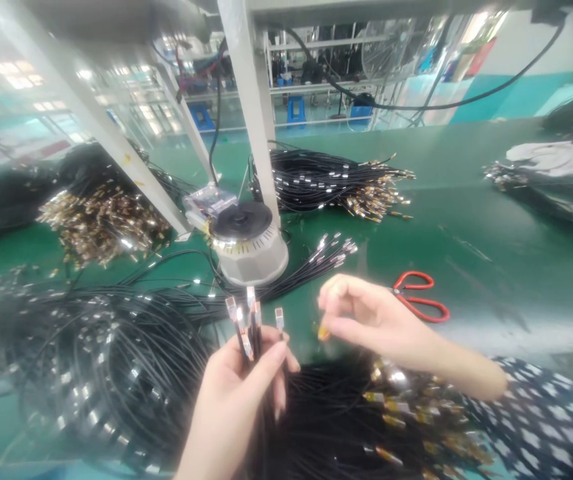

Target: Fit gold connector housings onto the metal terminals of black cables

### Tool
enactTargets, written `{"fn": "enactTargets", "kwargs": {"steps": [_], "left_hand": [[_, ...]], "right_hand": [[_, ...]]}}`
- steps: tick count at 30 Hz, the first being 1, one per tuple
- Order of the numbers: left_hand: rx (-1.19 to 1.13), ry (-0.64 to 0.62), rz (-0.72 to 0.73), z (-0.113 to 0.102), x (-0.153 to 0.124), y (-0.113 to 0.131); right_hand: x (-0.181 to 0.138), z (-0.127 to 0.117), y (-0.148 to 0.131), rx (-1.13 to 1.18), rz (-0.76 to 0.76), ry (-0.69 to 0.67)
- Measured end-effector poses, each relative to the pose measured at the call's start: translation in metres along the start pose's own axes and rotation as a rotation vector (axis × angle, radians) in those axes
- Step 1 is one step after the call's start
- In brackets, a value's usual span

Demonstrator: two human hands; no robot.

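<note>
My left hand (239,393) is closed around a small bunch of thin black cables (252,327), held upright with their silver metal ends pointing up. To its right, my right hand (366,313) has its fingers curled in a pinch on a small gold-coloured piece (323,333). Both hands hover over a heap of black cables with gold connectors (381,413) at the near edge of the green table (491,233). A grey round device with a black top (249,243) stands just beyond the hands.
Red-handled scissors (419,297) lie right of my right hand. Coiled black cables (106,373) fill the near left. Bundles with gold ends lie at the left (101,223) and centre back (336,183). White frame posts (251,100) rise from the table.
</note>
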State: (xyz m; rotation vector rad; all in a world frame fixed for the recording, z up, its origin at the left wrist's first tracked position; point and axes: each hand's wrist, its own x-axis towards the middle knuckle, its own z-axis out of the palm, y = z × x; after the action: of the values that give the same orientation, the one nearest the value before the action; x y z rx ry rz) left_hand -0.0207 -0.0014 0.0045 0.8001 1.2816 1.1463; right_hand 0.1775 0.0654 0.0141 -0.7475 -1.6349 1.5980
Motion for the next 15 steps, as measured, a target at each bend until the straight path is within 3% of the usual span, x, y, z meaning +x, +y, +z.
{"fn": "enactTargets", "kwargs": {"steps": [15], "left_hand": [[0.018,-0.062,-0.022,0.000,-0.005,0.006]], "right_hand": [[0.032,0.011,-0.008,-0.051,-0.141,-0.191]]}}
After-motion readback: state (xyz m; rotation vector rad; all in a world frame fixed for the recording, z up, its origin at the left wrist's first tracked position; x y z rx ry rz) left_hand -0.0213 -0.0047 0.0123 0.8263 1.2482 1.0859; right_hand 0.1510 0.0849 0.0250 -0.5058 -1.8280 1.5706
